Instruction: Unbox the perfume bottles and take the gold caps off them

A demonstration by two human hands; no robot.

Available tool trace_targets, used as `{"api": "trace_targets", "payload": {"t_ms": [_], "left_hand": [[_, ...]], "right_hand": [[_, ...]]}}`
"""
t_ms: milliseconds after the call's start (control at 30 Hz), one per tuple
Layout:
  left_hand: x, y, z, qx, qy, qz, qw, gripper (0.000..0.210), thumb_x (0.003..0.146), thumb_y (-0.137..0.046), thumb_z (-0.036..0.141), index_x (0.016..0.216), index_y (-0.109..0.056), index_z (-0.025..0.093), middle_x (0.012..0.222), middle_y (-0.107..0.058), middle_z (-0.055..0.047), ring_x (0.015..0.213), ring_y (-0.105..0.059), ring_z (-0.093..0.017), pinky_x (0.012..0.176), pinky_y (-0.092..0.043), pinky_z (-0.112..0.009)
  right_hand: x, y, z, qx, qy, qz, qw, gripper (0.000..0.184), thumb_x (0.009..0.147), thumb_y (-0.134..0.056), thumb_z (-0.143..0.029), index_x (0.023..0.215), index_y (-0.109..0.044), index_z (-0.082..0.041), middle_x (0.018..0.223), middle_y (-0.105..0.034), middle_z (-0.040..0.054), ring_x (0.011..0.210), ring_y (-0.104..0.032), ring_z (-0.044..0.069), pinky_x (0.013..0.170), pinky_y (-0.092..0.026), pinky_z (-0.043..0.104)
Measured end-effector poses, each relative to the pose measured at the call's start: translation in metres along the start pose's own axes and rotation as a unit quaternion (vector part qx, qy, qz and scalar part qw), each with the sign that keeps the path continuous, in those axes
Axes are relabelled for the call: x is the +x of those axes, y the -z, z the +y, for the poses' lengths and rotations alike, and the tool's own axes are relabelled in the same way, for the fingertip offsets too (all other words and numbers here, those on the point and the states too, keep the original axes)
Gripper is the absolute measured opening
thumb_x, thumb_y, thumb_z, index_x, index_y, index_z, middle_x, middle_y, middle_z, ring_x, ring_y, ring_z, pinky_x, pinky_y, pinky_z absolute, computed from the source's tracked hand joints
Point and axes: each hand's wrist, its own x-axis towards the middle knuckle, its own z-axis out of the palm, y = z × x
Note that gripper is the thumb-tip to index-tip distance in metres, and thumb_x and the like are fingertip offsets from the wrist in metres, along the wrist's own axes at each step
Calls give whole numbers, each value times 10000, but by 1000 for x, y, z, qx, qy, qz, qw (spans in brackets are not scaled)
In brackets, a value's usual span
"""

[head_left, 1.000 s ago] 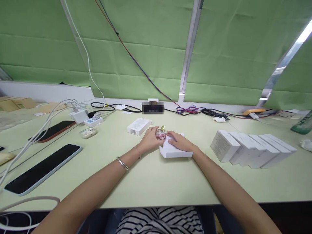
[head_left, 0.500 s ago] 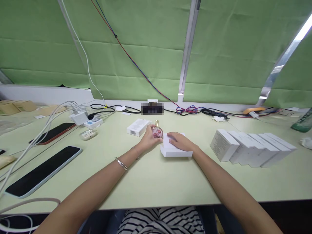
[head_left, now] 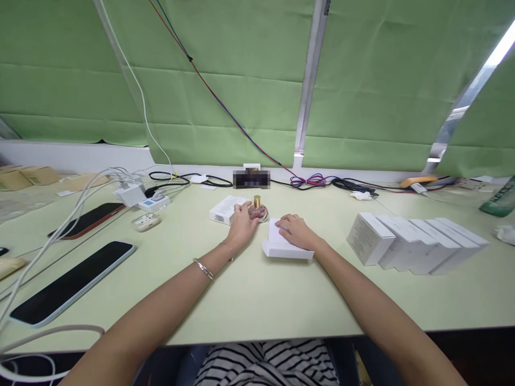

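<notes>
Since half a second ago, your left hand [head_left: 241,221] and the round glass bottle [head_left: 259,213] have shifted slightly to the left, and the bottle's gold cap [head_left: 257,201] now points up toward you. Nearest you, striped clothing [head_left: 265,364] shows below the edge of the table [head_left: 265,305]. A phone [head_left: 76,281] with a pale blue edge lies by your left arm, and you wear a silver bangle [head_left: 204,268] near that wrist. Ahead of you, a white box [head_left: 287,250] with its near flap raised sits under your right hand [head_left: 296,231], which rests palm down, fingers extended and thumb apart. Over to your right, a row of white boxes [head_left: 418,244] stands side by side. Just beyond the raised flap and to its left, the bottle appears to stand upright on the table, apart from that box. Your left hand curls against its left side; you cannot tell whether it is gripping. Close behind that hand lies a closed white carton [head_left: 223,210] with a barcode. Farther left are an earbud case [head_left: 145,222] and a second phone [head_left: 86,220]. Along the back run black cables [head_left: 354,186], below green blinds [head_left: 241,96].
</notes>
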Motion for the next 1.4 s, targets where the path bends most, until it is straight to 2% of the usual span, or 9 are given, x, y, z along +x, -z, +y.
{"api": "trace_targets", "payload": {"t_ms": [167, 333, 500, 633, 900, 1000, 1100, 1200, 1400], "left_hand": [[-10, 7, 4, -84, -78, 39, 993, 258, 831, -401, 275, 1063, -437, 168, 1026, -453, -86, 857, -504, -186, 795, -426, -340], [-26, 15, 9, -173, -293, -148, 929, 389, 848, -316, 495, 1011, -480, 183, 896, -569, -70, 836, -534, -188, 781, -425, -338], [-31, 15, 16, -193, -341, -227, 892, 712, 642, -513, 669, 1166, -392, 201, 1007, -594, -110, 919, -556, -238, 809, -422, -374], [-32, 16, 20, -126, -380, -257, 880, 621, 671, -564, 576, 1152, -444, 201, 978, -625, -96, 887, -579, -219, 814, -419, -346], [-27, 16, 21, 19, -345, -251, 904, 348, 806, -470, 432, 1056, -550, 204, 944, -628, -66, 857, -575, -207, 801, -406, -319], [-25, 15, 20, 18, -307, -213, 927, 361, 809, -478, 422, 1093, -513, 202, 993, -609, -69, 875, -562, -214, 810, -402, -337], [-25, 12, 17, -18, -231, -144, 962, 461, 796, -497, 432, 1180, -414, 191, 991, -578, -70, 861, -549, -201, 776, -420, -325], [-23, 12, 15, -49, -191, -108, 974, 498, 789, -492, 456, 1186, -383, 176, 984, -548, -68, 842, -533, -188, 748, -428, -310], [-19, 20, 15, -66, -234, -198, 950, 345, 852, -365, 445, 992, -548, 189, 912, -590, -51, 847, -536, -199, 770, -407, -308]], "right_hand": [[3, 4, 10, 83, 3, 11, 996, 274, 843, -440, -232, 1074, -583, -202, 1131, -593, 56, 1056, -513, 173, 944, -353, 317], [2, 9, 38, 94, -147, 120, 977, 304, 885, -300, -233, 1030, -557, -162, 1052, -613, 100, 966, -558, 193, 873, -380, 340], [-4, 10, 60, 140, -235, 144, 951, 268, 864, -299, -237, 900, -558, -179, 761, -637, 35, 592, -596, 134, 687, -430, 288], [-2, 7, 65, 190, -231, 144, 943, 262, 842, -324, -286, 851, -567, -191, 748, -619, 7, 580, -581, 116, 657, -430, 260], [-2, 19, 55, 339, -131, 109, 925, 492, 832, -236, -530, 710, -557, -178, 859, -657, 51, 801, -600, 162, 695, -464, 280], [-8, 29, 46, 457, -77, 31, 885, 615, 815, -196, -623, 530, -505, -173, 932, -657, 103, 842, -609, 188, 740, -469, 315], [-12, 32, 38, 499, -54, -59, 863, 566, 756, -395, -636, 460, -494, -163, 914, -665, 111, 816, -612, 199, 764, -460, 331], [-11, 30, 34, 454, -60, -101, 883, 460, 726, -508, -580, 626, -613, -144, 854, -672, 78, 784, -606, 185, 752, -455, 313], [-10, 33, 27, 292, -29, -118, 949, 313, 788, -509, -433, 924, -606, -168, 967, -627, 52, 858, -578, 164, 760, -453, 278]]}}
